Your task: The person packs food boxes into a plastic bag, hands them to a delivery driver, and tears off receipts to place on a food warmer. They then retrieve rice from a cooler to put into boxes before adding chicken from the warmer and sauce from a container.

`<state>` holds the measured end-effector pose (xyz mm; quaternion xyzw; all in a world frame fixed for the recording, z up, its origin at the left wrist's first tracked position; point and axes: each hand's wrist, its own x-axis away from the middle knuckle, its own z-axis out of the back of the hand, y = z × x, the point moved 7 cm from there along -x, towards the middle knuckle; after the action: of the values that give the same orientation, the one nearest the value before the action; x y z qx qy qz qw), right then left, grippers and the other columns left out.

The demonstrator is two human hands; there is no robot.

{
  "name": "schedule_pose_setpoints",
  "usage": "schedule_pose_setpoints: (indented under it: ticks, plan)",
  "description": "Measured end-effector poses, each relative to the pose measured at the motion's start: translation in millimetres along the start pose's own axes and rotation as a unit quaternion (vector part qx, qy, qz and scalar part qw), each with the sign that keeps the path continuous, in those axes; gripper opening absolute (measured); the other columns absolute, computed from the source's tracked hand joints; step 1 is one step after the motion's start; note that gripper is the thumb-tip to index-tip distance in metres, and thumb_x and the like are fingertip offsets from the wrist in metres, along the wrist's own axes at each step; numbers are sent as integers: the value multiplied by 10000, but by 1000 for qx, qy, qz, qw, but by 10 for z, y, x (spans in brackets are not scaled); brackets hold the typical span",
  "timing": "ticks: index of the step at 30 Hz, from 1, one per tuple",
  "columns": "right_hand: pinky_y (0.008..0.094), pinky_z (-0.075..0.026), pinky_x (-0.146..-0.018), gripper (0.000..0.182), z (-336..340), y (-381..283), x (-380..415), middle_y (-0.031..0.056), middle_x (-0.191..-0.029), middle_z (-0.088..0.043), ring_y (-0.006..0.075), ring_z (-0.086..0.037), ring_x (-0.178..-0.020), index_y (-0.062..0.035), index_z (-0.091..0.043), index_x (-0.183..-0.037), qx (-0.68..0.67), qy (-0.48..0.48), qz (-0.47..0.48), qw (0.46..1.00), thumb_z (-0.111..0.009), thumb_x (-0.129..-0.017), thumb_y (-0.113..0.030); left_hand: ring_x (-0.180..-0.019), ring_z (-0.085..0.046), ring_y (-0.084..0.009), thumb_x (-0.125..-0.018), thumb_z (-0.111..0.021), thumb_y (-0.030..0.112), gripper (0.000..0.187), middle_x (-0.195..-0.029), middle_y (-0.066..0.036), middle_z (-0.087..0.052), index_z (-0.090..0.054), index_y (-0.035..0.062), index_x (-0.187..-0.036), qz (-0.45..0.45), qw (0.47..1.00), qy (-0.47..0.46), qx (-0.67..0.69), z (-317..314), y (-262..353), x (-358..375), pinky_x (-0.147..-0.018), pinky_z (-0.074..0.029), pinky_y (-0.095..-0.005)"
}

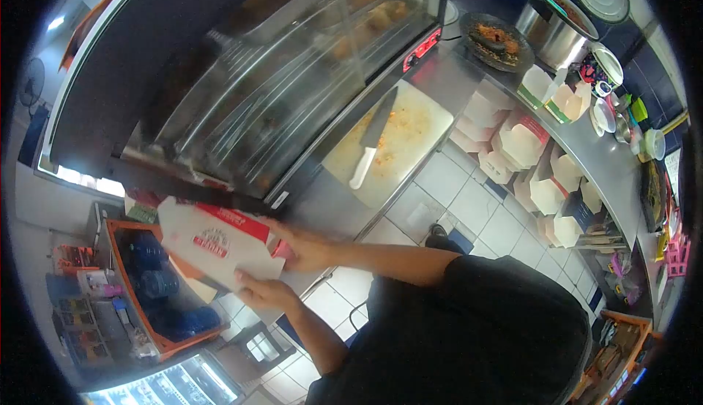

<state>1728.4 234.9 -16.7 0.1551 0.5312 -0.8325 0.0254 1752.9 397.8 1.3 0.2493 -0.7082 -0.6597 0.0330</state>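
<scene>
Right hand [304,248] closed on end of carton [212,240]; left hand [267,293] grip pinching lower edge.

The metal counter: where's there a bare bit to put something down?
There's bare metal counter between the cutting board and the right hand. Another bare patch lies between that board and the dark pan. It's crowded around the pan, with the big pot and open green-and-white boxes close by.
</scene>
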Motion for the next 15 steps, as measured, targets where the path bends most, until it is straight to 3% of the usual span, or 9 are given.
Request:
schedule_pose_setpoints:
  ticks: [1,2,4,7,9,11,12,13,15]
  plan:
    - [424,-472,-1004,1060,143,-206,134,267,-1424,-446,355,-521,-1272,-63,-28,-1561,-98,67,140,983,-759,-812,-232,-877,-614,-215,-987,-591,270,398,-1029,-183,-637,-580,-110,-1106,1,999,34,29,66,13,86,-741,-530,-333]
    - [424,-472,-1004,1060,203,-224,231,267,-1424,-446,355,-521,-1272,-63,-28,-1561,-95,78,140,983,-759,-812,-232,-877,-614,-215,-987,-591,270,398,-1029,-183,-637,-580,-110,-1106,-1,999,23,33,74,56,200,-741,-530,-333]
    - [415,-419,-1066,1052,228,-223,369,216,-1466,-421,321,-494,-1305,-54,-43,-1563,-310,-21,56,949,-764,-831,-280,-904,-615,-233,-966,-616,241,387,-1076,-199,-623,-568,-104,-1134,-102,992,-7,78,2,389,507,-765,-538,-343]
    - [411,-392,-1088,1014,729,-162,714,182,-1481,-410,294,-484,-1313,-48,-113,-1558,-309,73,86,944,-770,-828,-299,-937,-628,-270,-968,-586,199,408,-1090,-213,-623,-529,-121,-1213,-135,983,-4,124,-332,864,1175,-768,-552,-362]
    - [397,-379,-1096,1006,1259,12,1103,161,-1510,-374,279,-451,-1341,-60,-169,-1552,-322,129,68,935,-790,-812,-340,-918,-636,-292,-963,-587,194,417,-1135,-224,-602,-523,-124,-1227,-103,970,-151,161,-710,1049,1686,-741,-556,-387]
    - [399,-329,-1131,1011,1819,209,1567,139,-1522,-349,265,-384,-1387,-69,-217,-1537,-414,204,66,885,-816,-779,-370,-898,-639,-304,-933,-635,236,493,-1099,-221,-607,-494,-113,-1252,-60,964,-182,186,-934,1024,2232,-737,-564,-414]
    - [413,-393,-1076,1023,2042,537,1809,125,-1467,-420,251,-438,-1334,-84,-235,-1532,-398,243,20,884,-830,-736,-328,-913,-642,-305,-916,-660,278,560,-1091,-216,-611,-471,-103,-1281,-66,950,-299,67,-1059,916,2570,-756,-565,-420]
    - [401,-320,-1130,1007,2575,466,2144,113,-1477,-408,250,-400,-1362,-85,-236,-1530,-380,327,134,855,-830,-747,-305,-928,-644,-307,-899,-685,320,629,-1082,-210,-615,-447,-92,-1310,-75,908,-409,-58,-1170,820,2906,-774,-566,-425]
    - [394,-277,-1152,878,3392,732,3081,114,-1464,-426,249,-383,-1374,-71,-322,-1497,-264,439,14,858,-803,-778,-226,-976,-662,-325,-882,-704,387,723,-1109,-224,-641,-410,-76,-1354,-128,819,-544,131,-1571,1192,3666,-827,-559,-422]
